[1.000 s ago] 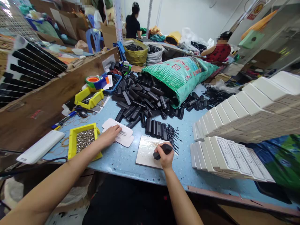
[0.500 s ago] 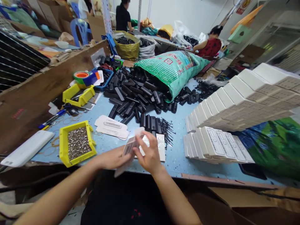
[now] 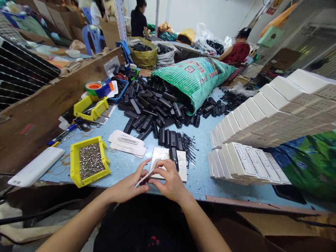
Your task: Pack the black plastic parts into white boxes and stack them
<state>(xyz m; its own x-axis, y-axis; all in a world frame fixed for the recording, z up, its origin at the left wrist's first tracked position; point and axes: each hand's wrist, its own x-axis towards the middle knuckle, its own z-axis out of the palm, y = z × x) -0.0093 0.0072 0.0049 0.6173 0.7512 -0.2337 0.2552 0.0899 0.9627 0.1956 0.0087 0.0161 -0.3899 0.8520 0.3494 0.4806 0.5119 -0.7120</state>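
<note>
Between my two hands is a thin white box blank (image 3: pixel 144 178), seen nearly edge-on and tilted. My left hand (image 3: pixel 128 186) is closed on its left end, thumb in front. The fingers of my right hand (image 3: pixel 169 179) pinch its upper right part. Just beyond them lies a white square pad (image 3: pixel 159 154) with one black plastic casing (image 3: pixel 173 158) on it. Several similar casings (image 3: pixel 167 137) stand in a row behind the pad, beside a bunch of thin black strips (image 3: pixel 189 148). A flat printed box blank (image 3: pixel 127 142) rests to the left.
A yellow bin (image 3: pixel 74 162) of small metal parts stands left, near a white bar-shaped object (image 3: pixel 36 166). Black casings spill from a green sack (image 3: pixel 194 77). Stacked white boxes (image 3: pixel 244 115) rise on the right. Tape rolls (image 3: pixel 95 87) lie far left. Other people sit or stand behind.
The box blank has turned from showing its printed face to nearly edge-on. My right hand has lowered slightly, uncovering the casing on the pad. The view has shifted slightly.
</note>
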